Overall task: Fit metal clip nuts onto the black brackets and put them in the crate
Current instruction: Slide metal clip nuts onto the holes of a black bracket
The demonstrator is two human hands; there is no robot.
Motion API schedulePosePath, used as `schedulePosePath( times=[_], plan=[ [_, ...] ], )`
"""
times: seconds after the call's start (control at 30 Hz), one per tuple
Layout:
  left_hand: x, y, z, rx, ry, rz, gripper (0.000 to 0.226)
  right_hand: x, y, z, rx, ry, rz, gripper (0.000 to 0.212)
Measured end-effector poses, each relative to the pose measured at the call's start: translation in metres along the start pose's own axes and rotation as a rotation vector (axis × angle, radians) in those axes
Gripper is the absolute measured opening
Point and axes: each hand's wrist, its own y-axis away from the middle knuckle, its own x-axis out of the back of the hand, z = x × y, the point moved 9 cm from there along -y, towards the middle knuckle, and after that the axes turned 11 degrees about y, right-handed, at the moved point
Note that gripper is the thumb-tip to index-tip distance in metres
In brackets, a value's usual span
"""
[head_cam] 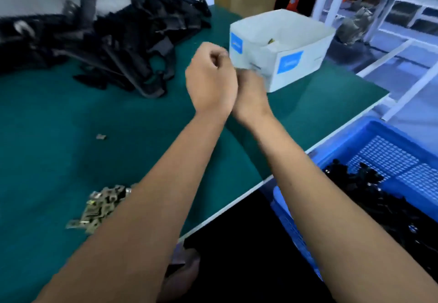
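Fingers (219,57) of the left hand (209,81) are curled into a loose fist, and the right hand (251,94) sits tucked just behind it, knuckles touching — motion blur and the left hand hide the right fingers, so I cannot tell whether they are clamped on anything, nor whether the left fist holds something. Both hands hover above the green felt-like worktop (59,122), near its far right corner. Black brackets (106,42), angular moulded pieces, lie heaped along the far edge toward the left. Small dull-metal clip nuts (99,205), flat and folded, form a loose pile at the near edge, partly covered by the left forearm; one stray clip nut (101,136) lies apart. Off the right edge stands a blue perforated plastic crate (384,158), cut off by the frame, holding dark pieces too blurred to make out. A white cardboard box (298,58) with blue labels sits at the far right corner.
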Motion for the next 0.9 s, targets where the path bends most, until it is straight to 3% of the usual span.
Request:
schedulePosePath(
  times=[0.07,0.17,0.23,0.37,0.47,0.57,0.7,0.8,0.9],
  plan=[
    [0.054,-0.017,-0.024,0.093,-0.123,0.136,0.013,-0.045,-0.009,-0.039,0.077,0.1,-0.169,0.007],
    [0.128,-0.028,-0.065,0.288,-0.185,0.286,0.012,-0.102,-0.009,-0.097,0.247,0.237,-0.258,0.044],
    [0.159,-0.029,-0.082,0.364,-0.166,0.344,0.011,-0.127,-0.011,-0.117,0.266,0.339,-0.26,0.055],
    [0.199,-0.036,-0.105,0.481,-0.094,0.382,0.033,-0.146,-0.025,-0.132,0.167,0.408,-0.218,0.058],
    [0.202,-0.046,-0.117,0.542,-0.013,0.329,0.024,-0.149,-0.034,-0.131,0.144,0.407,-0.253,0.053],
    [0.194,-0.058,-0.126,0.571,0.023,0.246,0.022,-0.146,-0.032,-0.134,0.178,0.325,-0.232,0.035],
    [0.191,-0.072,-0.126,0.613,-0.132,0.15,0.046,-0.136,-0.021,-0.136,0.283,0.075,-0.125,0.018],
    [0.187,-0.076,-0.118,0.597,-0.02,0.122,0.026,-0.126,-0.01,-0.143,0.425,-0.141,-0.031,0.016],
    [0.207,-0.079,-0.108,0.482,0.041,0.21,0.02,-0.117,-0.008,-0.139,0.354,-0.405,0.015,0.025]
  ],
)
